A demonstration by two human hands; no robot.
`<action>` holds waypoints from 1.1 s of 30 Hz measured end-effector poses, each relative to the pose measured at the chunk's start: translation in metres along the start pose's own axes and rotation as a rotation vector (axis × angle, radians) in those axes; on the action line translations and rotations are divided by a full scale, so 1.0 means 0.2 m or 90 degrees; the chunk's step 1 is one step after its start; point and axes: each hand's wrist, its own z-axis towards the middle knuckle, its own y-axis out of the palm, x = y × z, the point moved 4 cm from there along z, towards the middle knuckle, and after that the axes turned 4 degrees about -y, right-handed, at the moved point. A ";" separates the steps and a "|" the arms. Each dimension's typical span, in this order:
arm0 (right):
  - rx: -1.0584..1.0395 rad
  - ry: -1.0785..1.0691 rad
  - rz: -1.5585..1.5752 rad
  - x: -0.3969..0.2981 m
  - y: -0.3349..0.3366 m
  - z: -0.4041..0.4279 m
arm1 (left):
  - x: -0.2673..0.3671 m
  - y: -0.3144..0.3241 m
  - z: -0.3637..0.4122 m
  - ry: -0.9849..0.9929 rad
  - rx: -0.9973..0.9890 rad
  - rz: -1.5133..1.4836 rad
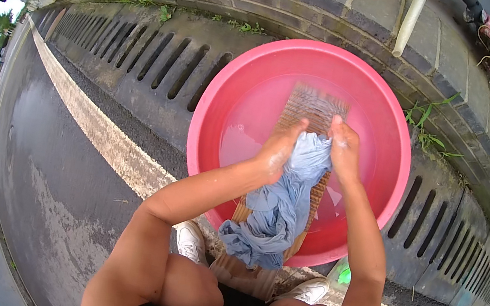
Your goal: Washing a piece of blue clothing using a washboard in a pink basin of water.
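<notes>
A wooden washboard (pixel 315 109) leans in a large pink plastic basin (pixel 209 97), its upper end in cloudy water and its lower end over the rim near my knees. Wet light-blue cloth (pixel 277 208) lies bunched along the board and hangs over the near rim. My left hand (pixel 279 147) grips the cloth's upper end from the left side, with whitish suds on the wrist. On the other side my right hand (pixel 343 146) holds the same end, thumb pointing up the board. The fingers of both hands are partly hidden.
Slotted drain covers (pixel 168 61) run on both sides of the basin. Behind it rises a low curved brick step (pixel 291 4), with a pale hose (pixel 410 22) hanging over its edge. A bright green object (pixel 345 275) lies by the near right rim. My shoes (pixel 191 241) flank the board's foot.
</notes>
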 end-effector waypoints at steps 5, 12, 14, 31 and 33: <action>-0.215 0.012 -0.101 -0.07 -0.10 -0.08 | 0.22 -0.18 -0.02 0.126 -0.109 -0.001; -0.051 0.118 0.467 0.02 -0.21 -0.12 | 0.24 -0.27 0.07 0.251 -0.031 0.142; -0.025 0.138 0.501 0.02 -0.19 -0.13 | 0.21 -0.25 0.07 0.150 -0.120 0.131; -0.221 0.238 0.297 -0.01 -0.03 -0.15 | 0.23 -0.13 -0.11 0.076 -0.302 0.109; -0.234 0.136 0.219 -0.03 -0.03 -0.10 | 0.21 -0.10 -0.11 0.046 -0.397 0.157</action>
